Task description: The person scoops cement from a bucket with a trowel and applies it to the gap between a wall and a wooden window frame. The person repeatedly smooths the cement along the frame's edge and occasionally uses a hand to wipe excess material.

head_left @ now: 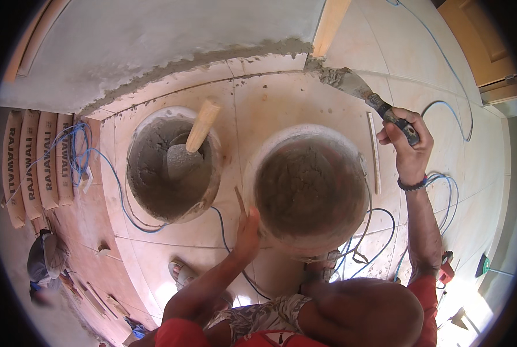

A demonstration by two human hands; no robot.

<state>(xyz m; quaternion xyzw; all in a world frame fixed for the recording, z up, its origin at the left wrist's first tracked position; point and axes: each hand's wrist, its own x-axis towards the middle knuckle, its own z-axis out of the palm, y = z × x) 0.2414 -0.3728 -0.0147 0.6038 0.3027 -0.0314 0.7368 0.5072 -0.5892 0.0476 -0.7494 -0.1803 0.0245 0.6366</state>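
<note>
My right hand is closed round the dark handle of a trowel. Its mortar-smeared blade reaches to the mortar at the end of the skirting tiles, beside a wooden door post. At the left side of a round bucket of grey mortar, my left hand is closed. A thin brown strip sticks up from its fingers; the rest of it is hidden. A second bucket further left holds wet mortar and a tool with a thick wooden handle.
Stacked brown sacks lie at the far left. Blue cable loops across the tiled floor around both buckets. A thin pale strip lies right of the bucket. Fresh mortar lines the wall base. A wooden door stands far right.
</note>
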